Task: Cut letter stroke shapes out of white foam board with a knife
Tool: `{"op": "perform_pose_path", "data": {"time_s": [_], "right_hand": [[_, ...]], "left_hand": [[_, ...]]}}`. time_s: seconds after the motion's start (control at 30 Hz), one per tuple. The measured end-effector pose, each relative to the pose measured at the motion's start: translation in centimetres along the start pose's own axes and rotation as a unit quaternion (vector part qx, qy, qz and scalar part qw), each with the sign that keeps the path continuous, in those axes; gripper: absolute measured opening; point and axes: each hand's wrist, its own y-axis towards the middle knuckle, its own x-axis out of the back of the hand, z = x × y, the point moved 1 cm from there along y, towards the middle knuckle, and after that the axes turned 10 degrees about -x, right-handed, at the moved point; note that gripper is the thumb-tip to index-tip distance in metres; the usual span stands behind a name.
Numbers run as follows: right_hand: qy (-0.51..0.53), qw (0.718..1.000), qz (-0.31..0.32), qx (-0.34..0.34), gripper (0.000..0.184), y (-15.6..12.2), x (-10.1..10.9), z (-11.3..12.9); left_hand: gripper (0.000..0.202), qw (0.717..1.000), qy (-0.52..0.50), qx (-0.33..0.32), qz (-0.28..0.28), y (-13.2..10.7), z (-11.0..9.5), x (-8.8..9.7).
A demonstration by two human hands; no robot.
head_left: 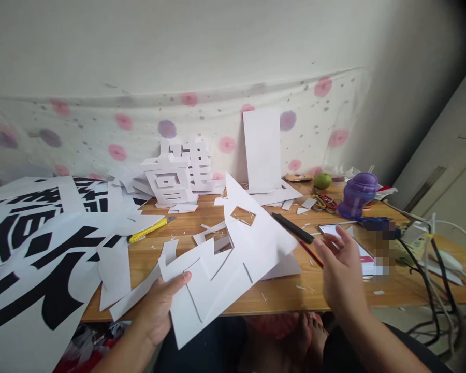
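My left hand [163, 306] grips the lower left edge of a white card sheet [217, 298], thumb on top. The sheet is tilted above the front of the table, with a diamond-shaped hole, a notch and several slits in it. My right hand [344, 269] is raised to the right of the sheet, fingers curled loosely apart, with nothing seen in them. A black pen-like tool [293, 228] lies just left of its fingertips. A red-and-black pencil [311, 254] rests below that tool. Part of a phone [367, 256] shows behind this hand.
Printed sheets with black characters [62, 280] cover the left side. A yellow utility knife [149, 229] lies beside them. White cut-out characters [169, 181] and a white panel [263, 150] stand at the back. Scissors [326, 203], a purple bottle [358, 194] and cables [437, 280] are right.
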Motion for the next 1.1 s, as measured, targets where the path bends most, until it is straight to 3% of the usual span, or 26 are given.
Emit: {"op": "perform_pose_path", "data": {"time_s": [0.03,0.07,0.13,0.2,0.27,0.4,0.5,0.7,0.9,0.97,1.07,1.1], "right_hand": [[-0.108,0.99,0.015,0.092,0.052,0.8,0.9,0.4],[-0.192,0.964,0.071,0.172,0.045,1.3,1.5,0.7],[-0.335,0.876,0.227,0.261,0.039,1.0,2.0,0.8],[-0.425,0.783,0.36,0.275,0.048,-0.2,1.7,0.7],[-0.481,0.717,0.426,0.27,0.062,-1.4,0.9,0.8],[-0.527,0.644,0.479,0.28,0.068,-2.1,-0.7,1.1],[-0.542,0.628,0.481,0.284,0.06,-1.7,-1.1,1.0],[-0.552,0.634,0.455,0.294,0.051,-1.4,-0.8,0.2],[-0.562,0.633,0.438,0.301,0.045,-1.5,-1.1,-0.2],[-0.563,0.637,0.43,0.305,0.043,-1.6,-1.3,-0.4],[-0.559,0.639,0.422,0.319,0.043,-1.7,-1.1,-0.8],[-0.558,0.638,0.419,0.325,0.043,-1.7,-1.0,-1.0]], "left_hand": [[0.072,1.0,0.01,0.012,0.008,0.3,-0.3,0.3],[0.074,0.999,0.018,0.027,0.014,0.5,-0.4,0.4],[0.078,0.998,0.03,0.057,0.022,0.7,-0.3,0.4],[0.082,0.996,0.037,0.079,0.031,0.8,-0.1,0.0],[0.083,0.993,0.039,0.099,0.05,1.0,0.3,-0.6],[0.083,0.987,0.048,0.125,0.086,1.6,0.6,-1.2],[0.08,0.984,0.068,0.133,0.1,2.4,0.4,-1.1],[0.062,0.967,0.124,0.152,0.163,4.5,-0.2,-1.9],[0.046,0.934,0.224,0.129,0.245,6.9,-0.5,-2.3],[0.041,0.88,0.382,0.071,0.272,7.8,-1.2,-1.7],[0.03,0.733,0.633,-0.049,0.242,9.0,-3.1,-1.3],[0.029,0.706,0.667,-0.085,0.223,9.2,-3.7,-1.6]]}}
